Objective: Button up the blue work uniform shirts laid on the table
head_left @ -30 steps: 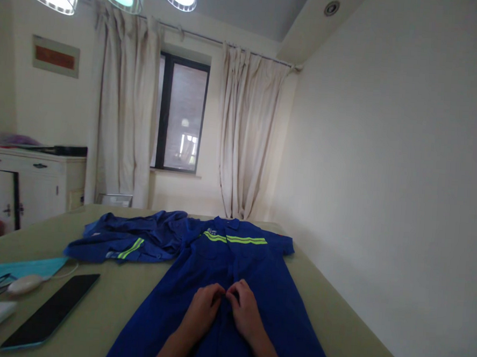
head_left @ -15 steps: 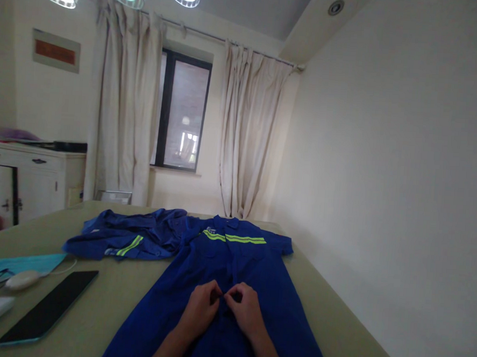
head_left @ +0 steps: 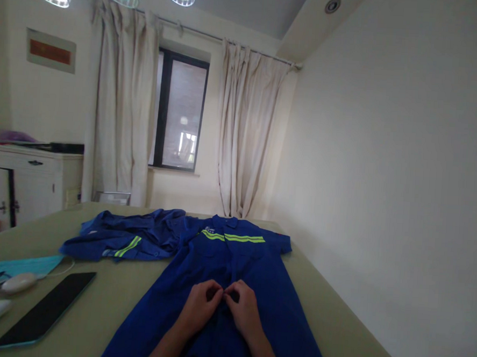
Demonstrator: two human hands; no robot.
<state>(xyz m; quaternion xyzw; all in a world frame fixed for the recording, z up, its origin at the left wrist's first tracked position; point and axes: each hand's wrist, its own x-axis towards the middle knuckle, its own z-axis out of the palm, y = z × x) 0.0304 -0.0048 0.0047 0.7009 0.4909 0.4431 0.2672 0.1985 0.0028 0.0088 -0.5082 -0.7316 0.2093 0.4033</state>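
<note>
Left, the phone [head_left: 45,311] and a crumpled garment [head_left: 150,235] lie on the worktop [head_left: 113,284]. The left hand [head_left: 202,303] pinches, grip closed, the front of the spread shirt [head_left: 233,264]; the right hand [head_left: 243,305] pinches just beside it. Over the last second both have stayed there, so that spot seems unfinished.

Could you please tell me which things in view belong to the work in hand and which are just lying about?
In use: spread blue garment; left hand and right hand, both pinching at its front.

Lying about, it seems: crumpled blue garment, untouched; light blue mask; white oval object; dark-screened device.
</note>
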